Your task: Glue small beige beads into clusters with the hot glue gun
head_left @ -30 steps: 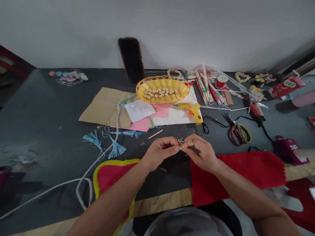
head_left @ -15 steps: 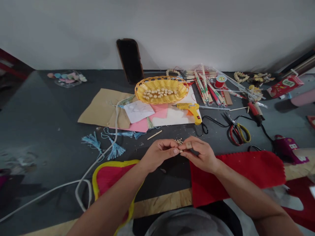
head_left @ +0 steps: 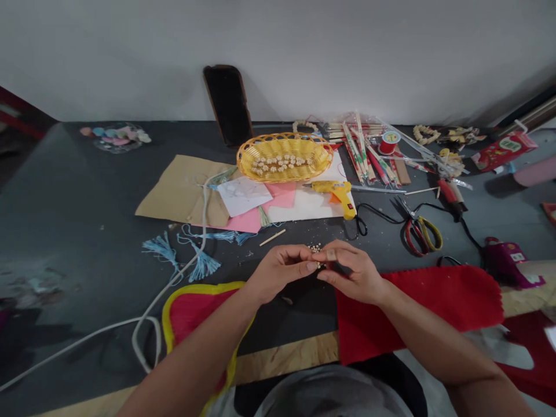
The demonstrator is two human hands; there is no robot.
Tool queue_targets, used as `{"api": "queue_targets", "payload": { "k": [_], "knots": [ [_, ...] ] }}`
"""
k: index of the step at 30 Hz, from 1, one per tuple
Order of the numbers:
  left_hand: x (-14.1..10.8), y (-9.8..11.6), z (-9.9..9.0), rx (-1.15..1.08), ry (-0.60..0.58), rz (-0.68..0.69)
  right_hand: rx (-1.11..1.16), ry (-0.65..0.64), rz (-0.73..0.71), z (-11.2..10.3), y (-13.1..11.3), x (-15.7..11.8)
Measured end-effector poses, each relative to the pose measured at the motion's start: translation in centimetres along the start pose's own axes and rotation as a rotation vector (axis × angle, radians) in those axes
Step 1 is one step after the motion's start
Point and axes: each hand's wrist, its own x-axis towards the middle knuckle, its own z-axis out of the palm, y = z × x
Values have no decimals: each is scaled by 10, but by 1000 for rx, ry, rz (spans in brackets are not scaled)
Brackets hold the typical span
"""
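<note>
"So, what lies closest to the front edge?"

"A red cloth [head_left: 417, 307], draped over the counter's [head_left: 95, 249] wooden front edge beneath the right forearm. Beneath the left forearm, a magenta pad [head_left: 195, 310] with a yellow border crosses that edge too."

"And the hands?"

"Just behind the front edge, near its middle, meeting at the fingertips. On the left hand [head_left: 278, 272], thumb and forefinger pinch small pale beads [head_left: 315, 248]; more of them show just beyond the fingers, though I can't tell if those lie on the counter. The right hand [head_left: 354, 271] has its thumb held off from the forefinger, which reaches the left fingertips. Whether it grips anything, I can't tell."

"Farther in?"

"A short stick [head_left: 273, 237] lies near the fingers, with blue tassels [head_left: 204, 266] to its left. Toward the right edge are scissors [head_left: 419, 231], their handles red and yellow."

"Then?"

"A yellow glue gun [head_left: 339, 191] on the papers, and behind it a yellow basket [head_left: 284, 176] holding whitish flower-shaped pieces [head_left: 282, 163]."

"At the back edge?"

"A phone [head_left: 229, 104] leaning on the wall, left of the middle. To the right, a red thread spool [head_left: 388, 145] sits beside bundled sticks [head_left: 359, 150]."
</note>
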Motion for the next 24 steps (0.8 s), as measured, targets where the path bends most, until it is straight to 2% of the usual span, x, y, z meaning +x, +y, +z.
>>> {"api": "queue_targets", "payload": {
  "k": [10,24],
  "knots": [
    [0,1,1,-22,-34,-55,63,9,17,0,1,0],
    [-1,6,5,55,-44,-34,140,-13,50,1,3,0]
  ]
}}
